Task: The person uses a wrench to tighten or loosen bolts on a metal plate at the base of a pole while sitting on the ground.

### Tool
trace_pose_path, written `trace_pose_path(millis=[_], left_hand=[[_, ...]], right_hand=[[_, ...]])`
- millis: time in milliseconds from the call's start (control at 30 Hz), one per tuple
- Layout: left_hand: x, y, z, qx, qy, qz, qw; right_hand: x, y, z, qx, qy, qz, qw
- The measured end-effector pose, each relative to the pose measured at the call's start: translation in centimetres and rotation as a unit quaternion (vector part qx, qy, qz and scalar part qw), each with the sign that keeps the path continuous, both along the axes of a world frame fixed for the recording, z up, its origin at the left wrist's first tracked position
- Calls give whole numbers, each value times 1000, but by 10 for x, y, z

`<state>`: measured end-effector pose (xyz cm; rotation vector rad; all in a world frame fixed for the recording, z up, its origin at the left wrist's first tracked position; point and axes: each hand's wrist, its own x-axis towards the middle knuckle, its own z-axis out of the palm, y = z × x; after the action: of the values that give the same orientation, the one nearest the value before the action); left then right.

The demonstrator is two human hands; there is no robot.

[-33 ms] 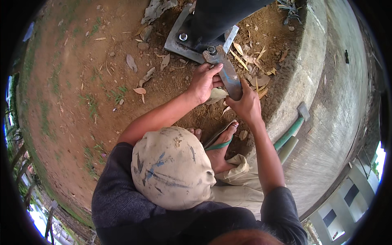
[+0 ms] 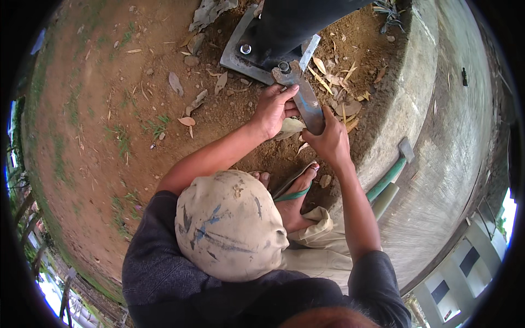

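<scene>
A flat steel open-end wrench (image 2: 309,105) with rust and blue marks reaches from my hands up to a bolt (image 2: 284,66) at the near corner of a metal base plate (image 2: 235,58). Its jaw sits around that bolt, which pokes up from the plate. My left hand (image 2: 275,111) grips the wrench just below the jaw, thumb on top and fingers curled beneath. Farther down, my right hand (image 2: 331,138) is closed around the near end of the handle. A second bolt (image 2: 245,49) with a shiny nut stands at the plate's left. The plate carries a thick black post (image 2: 301,24).
Brown soil with dry leaves (image 2: 175,83) surrounds the plate. To the right runs a concrete curb (image 2: 391,117) beside pavement. A hammer with a green handle (image 2: 386,179) rests there, next to a pale rod (image 2: 385,201). My sandalled foot (image 2: 298,199) is below the wrench.
</scene>
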<state>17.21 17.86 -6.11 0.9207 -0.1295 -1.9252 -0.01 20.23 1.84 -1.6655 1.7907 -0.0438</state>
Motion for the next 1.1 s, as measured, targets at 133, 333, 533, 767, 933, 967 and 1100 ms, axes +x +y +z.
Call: trace_pose_path(millis=[133,333,533,767,933,967,1100], left_hand=[[7,-4,3,-2,-23,-15,1000],[15,-9,3,-5,-36,-34,999],[48,-12,0,-26,-138,-107,984],[84,-17,-4,-90,-222,-189,952],[44,29,6,-28,-88,-151,984],[35,30,1,-16,-61,-134,989],[8,3,-1,-13,18,-67,997]], right_hand=[[5,-3,-2,17,-27,-1,999],[-7,-14,-7,58,-198,43,978],[62,29,-14,212,-455,-213,838],[164,66,-17,111,-530,-409,734],[47,67,-3,195,-384,-228,873],[31,57,-2,210,-371,-200,882],[-14,-4,5,221,-333,-85,913]])
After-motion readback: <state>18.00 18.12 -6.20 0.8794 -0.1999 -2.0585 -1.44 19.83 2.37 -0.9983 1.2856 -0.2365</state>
